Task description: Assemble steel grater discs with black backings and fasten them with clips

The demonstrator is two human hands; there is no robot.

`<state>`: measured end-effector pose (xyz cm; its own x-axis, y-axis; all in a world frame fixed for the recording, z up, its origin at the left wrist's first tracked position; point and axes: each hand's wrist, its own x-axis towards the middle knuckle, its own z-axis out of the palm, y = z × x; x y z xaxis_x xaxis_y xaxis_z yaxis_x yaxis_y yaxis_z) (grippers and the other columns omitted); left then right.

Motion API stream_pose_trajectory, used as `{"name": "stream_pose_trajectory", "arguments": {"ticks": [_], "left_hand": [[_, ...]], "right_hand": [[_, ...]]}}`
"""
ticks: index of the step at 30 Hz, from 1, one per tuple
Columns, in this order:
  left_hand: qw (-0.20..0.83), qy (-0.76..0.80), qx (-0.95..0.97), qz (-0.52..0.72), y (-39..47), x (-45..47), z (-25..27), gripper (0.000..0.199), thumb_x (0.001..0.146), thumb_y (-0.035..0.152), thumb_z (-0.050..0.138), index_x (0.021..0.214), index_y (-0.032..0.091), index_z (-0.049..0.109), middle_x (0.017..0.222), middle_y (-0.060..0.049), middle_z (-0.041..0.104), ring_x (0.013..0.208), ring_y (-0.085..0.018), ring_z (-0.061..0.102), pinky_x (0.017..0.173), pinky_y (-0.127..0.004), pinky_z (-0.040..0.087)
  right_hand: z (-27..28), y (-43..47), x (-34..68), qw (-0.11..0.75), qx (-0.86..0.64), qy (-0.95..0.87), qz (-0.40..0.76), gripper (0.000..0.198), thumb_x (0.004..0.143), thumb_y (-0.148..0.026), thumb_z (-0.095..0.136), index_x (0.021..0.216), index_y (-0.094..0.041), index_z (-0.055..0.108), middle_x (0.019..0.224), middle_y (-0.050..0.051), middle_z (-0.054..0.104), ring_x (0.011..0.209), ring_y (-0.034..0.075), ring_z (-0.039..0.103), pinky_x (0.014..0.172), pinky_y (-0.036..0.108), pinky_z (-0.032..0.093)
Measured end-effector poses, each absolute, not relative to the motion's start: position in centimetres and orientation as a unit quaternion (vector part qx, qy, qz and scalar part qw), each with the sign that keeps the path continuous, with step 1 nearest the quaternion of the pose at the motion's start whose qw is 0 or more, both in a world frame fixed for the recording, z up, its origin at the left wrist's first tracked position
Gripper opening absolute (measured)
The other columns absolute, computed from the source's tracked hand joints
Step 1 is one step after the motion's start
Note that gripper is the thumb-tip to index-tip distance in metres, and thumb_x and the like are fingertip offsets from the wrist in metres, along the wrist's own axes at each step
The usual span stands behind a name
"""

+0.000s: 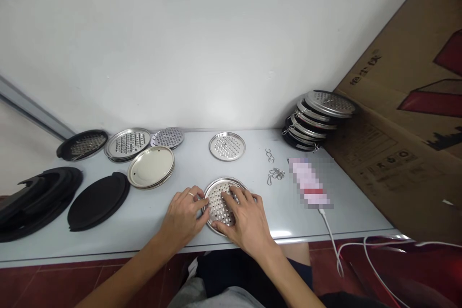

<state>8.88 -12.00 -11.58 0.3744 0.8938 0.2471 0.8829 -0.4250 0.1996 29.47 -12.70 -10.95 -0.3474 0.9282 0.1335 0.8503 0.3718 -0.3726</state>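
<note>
A round metal grater disc [221, 202] with a raised rim lies near the table's front edge, between my two hands. My left hand [186, 211], with a ring on one finger, is closed at the disc's left rim, thumb and index finger pinched there. Bent over the disc from the right, my right hand [249, 221] grips it with the thumb near the front rim and fingertips on the perforated face. Farther back lies another round grater disc [227, 147], touched by neither hand. Small wire clips [276, 174] and a short chain of rings [269, 155] lie to the right.
At left are black round covers [99, 199], cream round plates [150, 167] and more grater discs [128, 143]. A leaning stack of round graters [317, 118] stands back right beside a cardboard box [393, 120]. A blurred pink object [310, 183] has a white cable [328, 231] trailing off the table.
</note>
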Motion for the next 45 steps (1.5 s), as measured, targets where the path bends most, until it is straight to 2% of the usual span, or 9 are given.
{"name": "stream_pose_trajectory", "arguments": {"ticks": [7, 10, 13, 15, 22, 28, 34, 41, 45], "left_hand": [[-0.03, 0.503, 0.859, 0.088, -11.9, 9.6, -9.5, 0.013, 0.09, 0.022, 0.061, 0.09, 0.023, 0.074, 0.099, -0.006, 0.069, 0.091, -0.024, 0.061, 0.076, -0.042, 0.039], [-0.047, 0.488, 0.87, 0.052, -11.8, 10.0, -8.8, 0.015, 0.09, 0.022, 0.058, 0.092, 0.02, 0.073, 0.099, -0.008, 0.069, 0.091, -0.026, 0.06, 0.074, -0.043, 0.038], [-0.02, 0.502, 0.862, 0.07, -11.6, 9.9, -8.8, 0.014, 0.089, 0.023, 0.06, 0.089, 0.022, 0.074, 0.098, -0.007, 0.069, 0.091, -0.025, 0.061, 0.076, -0.043, 0.038], [0.005, 0.517, 0.851, 0.096, -11.4, 9.6, -9.1, 0.013, 0.088, 0.024, 0.063, 0.087, 0.024, 0.076, 0.098, -0.006, 0.069, 0.092, -0.024, 0.062, 0.078, -0.043, 0.039], [0.061, 0.525, 0.834, 0.158, -10.7, 9.4, -9.1, 0.016, 0.086, 0.022, 0.064, 0.096, 0.023, 0.076, 0.1, -0.006, 0.069, 0.094, -0.024, 0.064, 0.082, -0.043, 0.042], [0.12, 0.486, 0.851, 0.156, -8.5, 11.7, -8.2, 0.032, 0.089, 0.028, 0.061, 0.119, 0.028, 0.069, 0.119, -0.006, 0.066, 0.11, -0.027, 0.06, 0.093, -0.044, 0.046], [0.124, 0.414, 0.894, 0.119, -6.4, 14.2, -8.8, 0.031, 0.091, 0.027, 0.056, 0.119, 0.027, 0.071, 0.131, -0.008, 0.061, 0.118, -0.028, 0.056, 0.098, -0.046, 0.045], [0.118, 0.413, 0.896, 0.111, -6.5, 14.2, -8.7, 0.035, 0.087, 0.024, 0.057, 0.12, 0.027, 0.069, 0.129, -0.006, 0.062, 0.113, -0.026, 0.058, 0.096, -0.045, 0.044], [0.101, 0.4, 0.907, 0.087, -6.4, 14.2, -8.2, 0.034, 0.085, 0.031, 0.062, 0.118, 0.027, 0.069, 0.127, -0.005, 0.064, 0.108, -0.027, 0.058, 0.094, -0.045, 0.042]], "right_hand": [[-11.4, -12.7, 29.3, 0.188, -0.549, -0.807, 0.113, 0.065, 0.074, -0.052, 0.082, 0.129, -0.023, 0.06, 0.135, 0.014, 0.062, 0.117, 0.037, 0.058, 0.095, 0.057, 0.044], [-12.0, -12.8, 29.5, 0.225, -0.55, -0.796, 0.111, 0.068, 0.072, -0.046, 0.084, 0.128, -0.018, 0.057, 0.137, 0.017, 0.06, 0.121, 0.037, 0.057, 0.097, 0.055, 0.045], [-12.7, -13.1, 30.4, 0.272, -0.548, -0.784, 0.108, 0.069, 0.072, -0.039, 0.083, 0.129, -0.016, 0.053, 0.136, 0.02, 0.058, 0.128, 0.037, 0.054, 0.101, 0.053, 0.045], [-13.0, -13.4, 31.2, 0.293, -0.532, -0.788, 0.099, 0.071, 0.072, -0.041, 0.084, 0.13, -0.016, 0.051, 0.132, 0.019, 0.061, 0.129, 0.037, 0.054, 0.104, 0.054, 0.043], [-13.4, -14.0, 32.4, 0.307, -0.508, -0.799, 0.096, 0.063, 0.075, -0.04, 0.082, 0.128, -0.018, 0.054, 0.128, 0.016, 0.067, 0.127, 0.037, 0.056, 0.106, 0.056, 0.041], [-13.5, -13.9, 32.2, 0.309, -0.507, -0.798, 0.104, 0.061, 0.074, -0.042, 0.083, 0.125, -0.019, 0.059, 0.13, 0.014, 0.068, 0.128, 0.037, 0.056, 0.107, 0.055, 0.041], [-13.2, -13.9, 32.3, 0.312, -0.515, -0.789, 0.118, 0.062, 0.073, -0.042, 0.084, 0.125, -0.02, 0.059, 0.128, 0.013, 0.069, 0.127, 0.035, 0.055, 0.108, 0.053, 0.041], [-12.8, -14.0, 32.3, 0.288, -0.525, -0.785, 0.159, 0.095, 0.054, -0.054, 0.092, 0.133, -0.018, 0.053, 0.134, 0.015, 0.065, 0.131, 0.039, 0.051, 0.112, 0.056, 0.035], [-12.7, -14.0, 32.3, 0.28, -0.531, -0.782, 0.167, 0.097, 0.052, -0.055, 0.092, 0.132, -0.019, 0.052, 0.132, 0.015, 0.065, 0.129, 0.039, 0.052, 0.112, 0.057, 0.034]]}}
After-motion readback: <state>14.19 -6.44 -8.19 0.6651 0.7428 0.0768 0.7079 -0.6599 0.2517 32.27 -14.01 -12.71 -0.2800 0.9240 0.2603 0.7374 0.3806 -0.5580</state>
